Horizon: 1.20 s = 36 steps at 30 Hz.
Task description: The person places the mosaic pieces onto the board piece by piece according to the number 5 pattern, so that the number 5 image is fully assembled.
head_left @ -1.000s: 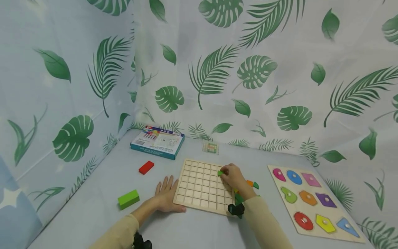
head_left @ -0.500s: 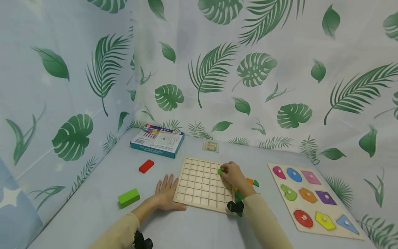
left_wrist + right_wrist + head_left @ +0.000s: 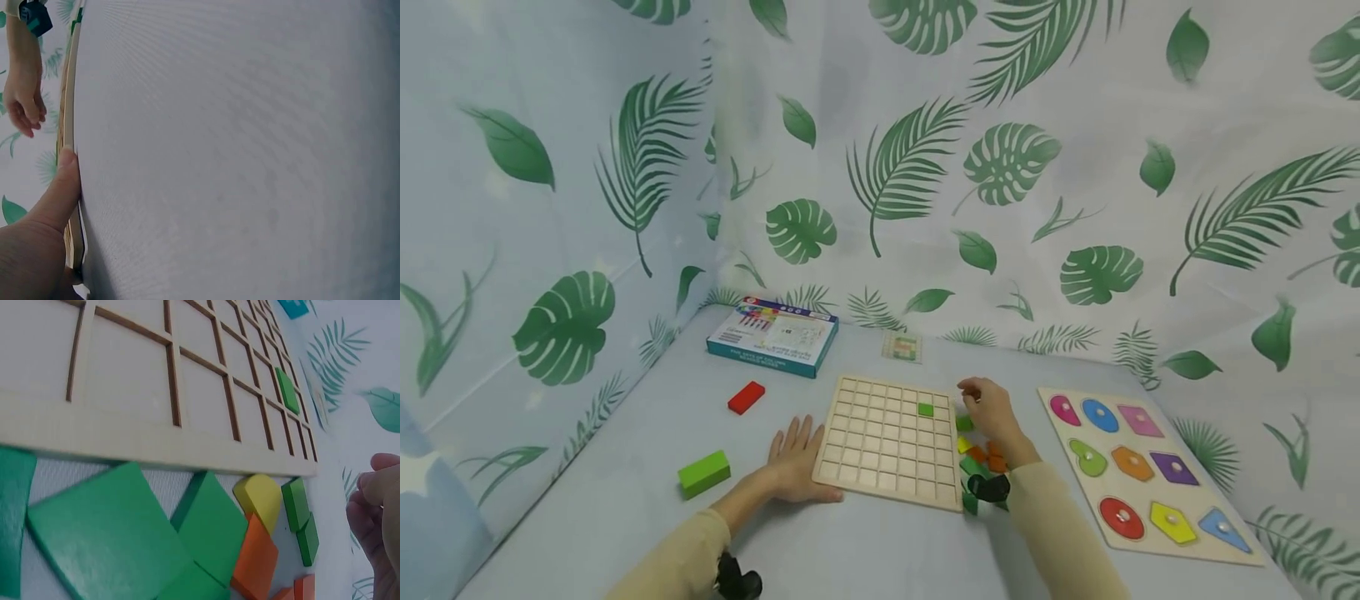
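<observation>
Tabletop play booth: leaf-print curtains (image 3: 1000,167) enclosing cloth-covered table (image 3: 625,500), wooden children's puzzles.

The table (image 3: 865,550) carried a grid board (image 3: 887,442), loose tiles (image 3: 973,454), a shape puzzle (image 3: 1138,475), a box (image 3: 772,336) and two blocks (image 3: 703,473).

A light blue cloth with big green leaves (image 3: 880,167) hangs all around like walls. The table (image 3: 865,550) has a plain pale blue cover. The light is soft and even.
</observation>
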Motion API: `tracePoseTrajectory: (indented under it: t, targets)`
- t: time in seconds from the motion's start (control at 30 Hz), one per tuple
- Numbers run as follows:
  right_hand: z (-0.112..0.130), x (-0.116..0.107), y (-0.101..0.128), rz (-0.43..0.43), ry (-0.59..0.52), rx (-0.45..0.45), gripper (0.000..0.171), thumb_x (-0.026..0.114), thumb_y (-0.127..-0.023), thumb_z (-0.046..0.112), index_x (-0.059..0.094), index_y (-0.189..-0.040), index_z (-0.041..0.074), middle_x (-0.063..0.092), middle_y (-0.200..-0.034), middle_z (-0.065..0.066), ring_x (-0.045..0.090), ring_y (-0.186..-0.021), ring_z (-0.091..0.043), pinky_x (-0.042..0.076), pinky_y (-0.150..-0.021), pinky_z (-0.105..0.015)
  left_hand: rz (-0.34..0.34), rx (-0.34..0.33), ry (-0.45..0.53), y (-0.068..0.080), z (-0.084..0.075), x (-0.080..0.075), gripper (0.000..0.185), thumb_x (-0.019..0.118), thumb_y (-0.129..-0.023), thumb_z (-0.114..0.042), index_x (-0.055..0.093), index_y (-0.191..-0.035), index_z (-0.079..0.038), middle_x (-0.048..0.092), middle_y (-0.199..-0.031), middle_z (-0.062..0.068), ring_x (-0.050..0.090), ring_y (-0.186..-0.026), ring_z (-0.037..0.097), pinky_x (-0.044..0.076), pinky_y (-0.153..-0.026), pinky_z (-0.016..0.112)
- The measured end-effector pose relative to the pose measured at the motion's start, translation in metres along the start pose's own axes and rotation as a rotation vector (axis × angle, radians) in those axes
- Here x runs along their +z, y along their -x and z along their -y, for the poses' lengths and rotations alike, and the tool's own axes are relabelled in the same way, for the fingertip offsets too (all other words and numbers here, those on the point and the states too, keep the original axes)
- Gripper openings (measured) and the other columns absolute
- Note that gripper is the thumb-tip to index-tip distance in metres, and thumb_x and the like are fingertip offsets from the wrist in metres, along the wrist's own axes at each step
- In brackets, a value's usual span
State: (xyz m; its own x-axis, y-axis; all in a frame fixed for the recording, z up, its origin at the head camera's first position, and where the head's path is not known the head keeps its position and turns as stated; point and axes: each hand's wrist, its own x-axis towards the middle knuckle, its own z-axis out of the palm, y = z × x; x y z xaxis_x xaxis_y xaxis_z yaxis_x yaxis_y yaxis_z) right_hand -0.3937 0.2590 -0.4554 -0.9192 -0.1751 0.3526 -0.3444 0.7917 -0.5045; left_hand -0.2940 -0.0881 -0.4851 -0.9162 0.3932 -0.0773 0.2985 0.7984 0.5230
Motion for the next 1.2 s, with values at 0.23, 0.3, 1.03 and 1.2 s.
tracePoseTrajectory:
  t: [0.23, 0.3, 1.03, 1.2]
  targets:
    - [-0.009, 0.003, 0.006, 0.055, 0.008, 0.029, 0.017, 0.058, -0.09, -0.001, 0.065, -0.104, -0.003, 0.064, -0.091, -0.011, 0.06, -0.084, -0.027, 0.051, -0.075, -0.041, 0.018, -0.013, -0.005, 0.009, -0.003, -0.003, 0.107, 0.073, -0.074, -0.053, 0.021, -0.145, 0.007, 0.006, -0.152, 0.03, -0.004, -0.139, 0.044, 0.0, -0.108, 0.059]
    - [-0.01, 0.004, 0.007, 0.06, 0.011, 0.031, 0.017, 0.059, -0.089, -0.001, 0.066, -0.104, -0.003, 0.064, -0.091, -0.011, 0.06, -0.084, -0.027, 0.052, -0.074, -0.041, 0.013, -0.016, -0.014, 0.01, -0.005, -0.004, 0.106, 0.073, -0.074, -0.052, 0.022, -0.145, 0.007, 0.007, -0.152, 0.03, -0.002, -0.139, 0.044, 0.001, -0.108, 0.059]
    - [-0.014, -0.003, 0.017, 0.239, 0.125, 0.113, 0.023, 0.07, -0.077, 0.008, 0.071, -0.1, 0.006, 0.059, -0.11, -0.013, 0.054, -0.101, -0.033, 0.043, -0.091, -0.053, -0.011, -0.014, -0.012, 0.007, -0.007, -0.006, 0.106, 0.073, -0.074, -0.052, 0.022, -0.146, 0.006, 0.009, -0.152, 0.03, -0.001, -0.139, 0.044, 0.003, -0.108, 0.059]
    - [-0.017, -0.001, 0.018, 0.235, 0.122, 0.125, 0.018, 0.071, -0.08, 0.01, 0.072, -0.098, 0.006, 0.058, -0.106, -0.01, 0.055, -0.097, -0.029, 0.044, -0.091, -0.05, -0.014, -0.013, -0.017, 0.007, -0.007, -0.007, 0.105, 0.074, -0.074, -0.051, 0.022, -0.145, 0.006, 0.009, -0.151, 0.03, -0.001, -0.139, 0.044, 0.002, -0.108, 0.059]
